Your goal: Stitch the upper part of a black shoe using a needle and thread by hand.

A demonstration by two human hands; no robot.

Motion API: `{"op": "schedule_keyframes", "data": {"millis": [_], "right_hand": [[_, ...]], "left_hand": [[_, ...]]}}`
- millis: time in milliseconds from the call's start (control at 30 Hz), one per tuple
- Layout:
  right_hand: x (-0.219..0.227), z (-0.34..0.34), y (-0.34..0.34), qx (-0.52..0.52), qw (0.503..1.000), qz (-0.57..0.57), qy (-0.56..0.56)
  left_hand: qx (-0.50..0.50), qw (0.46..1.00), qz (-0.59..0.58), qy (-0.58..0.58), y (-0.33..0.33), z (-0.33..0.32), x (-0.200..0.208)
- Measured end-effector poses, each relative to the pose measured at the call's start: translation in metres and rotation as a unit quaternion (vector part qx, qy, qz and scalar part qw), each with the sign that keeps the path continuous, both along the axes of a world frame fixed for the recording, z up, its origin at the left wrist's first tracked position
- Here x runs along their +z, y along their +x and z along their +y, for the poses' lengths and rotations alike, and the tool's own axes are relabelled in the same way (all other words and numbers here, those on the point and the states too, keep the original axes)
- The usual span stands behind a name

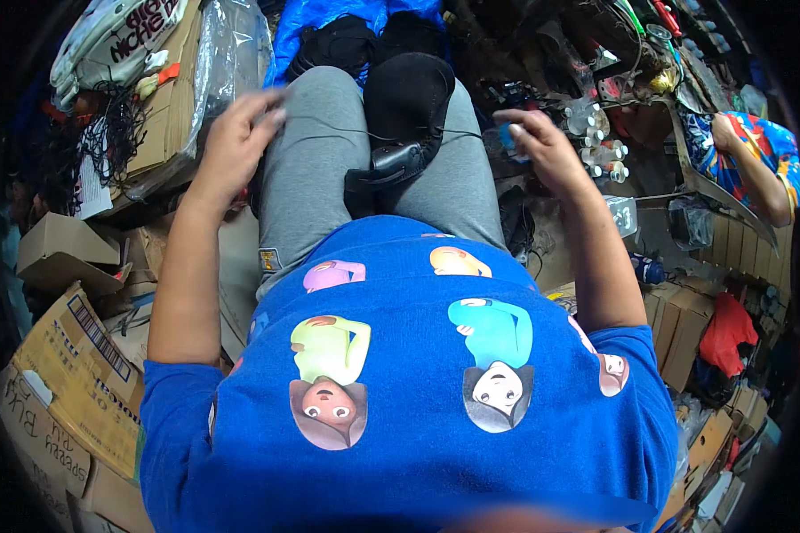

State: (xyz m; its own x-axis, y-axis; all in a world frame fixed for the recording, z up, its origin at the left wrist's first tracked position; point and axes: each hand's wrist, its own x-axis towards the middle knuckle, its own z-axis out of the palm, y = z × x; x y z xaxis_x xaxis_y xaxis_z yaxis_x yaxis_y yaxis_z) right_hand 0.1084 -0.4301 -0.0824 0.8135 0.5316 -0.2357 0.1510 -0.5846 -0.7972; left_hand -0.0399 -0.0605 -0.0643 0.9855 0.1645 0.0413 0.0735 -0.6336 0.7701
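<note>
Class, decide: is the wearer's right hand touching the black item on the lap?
Apart: the head view shows grey trouser leg between right hand and black item.

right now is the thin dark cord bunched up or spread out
Spread out: the cord runs across both trouser legs, either side of the black item.

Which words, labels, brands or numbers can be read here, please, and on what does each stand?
Wording is left uncopied.
White plastic sack: large dark lettering, readable.
Yellow-brown cardboard carton: dark print, partly readable.
Brown cardboard below it: black handwriting, readable.
White paper sheet: any print too small.
Small patch on the grey fabric trousers: too small.
</note>
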Motion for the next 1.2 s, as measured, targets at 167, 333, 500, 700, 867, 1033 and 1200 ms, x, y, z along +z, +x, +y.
{"op": "schedule_keyframes", "data": {"millis": [167,333,500,700,867,1033,1200], "right_hand": [[0.018,0.027,0.005,0.055,0.996,-0.024,0.066],[0.017,0.050,0.011,0.138,0.986,-0.089,0.039],[0.008,0.051,0.016,0.176,0.977,-0.103,0.055],[-0.006,0.050,-0.002,0.153,0.977,-0.116,0.096],[0.001,0.047,-0.023,0.119,0.971,-0.190,0.086],[0.027,0.054,-0.036,0.168,0.945,-0.281,0.010],[0.048,0.069,-0.041,0.290,0.843,-0.431,-0.137]], "left_hand": [[-0.202,0.967,-0.139,0.074,0.056,-0.064,0.011],[-0.263,0.959,-0.044,0.097,0.100,-0.099,0.020],[-0.315,0.933,0.110,0.135,0.114,-0.097,0.018],[-0.351,0.916,0.186,-0.055,0.116,-0.090,0.009],[-0.372,0.903,0.208,-0.055,0.114,-0.085,0.005],[-0.380,0.901,0.208,-0.017,0.113,-0.088,0.007],[-0.411,0.886,0.212,-0.022,0.116,-0.089,0.011]]}}
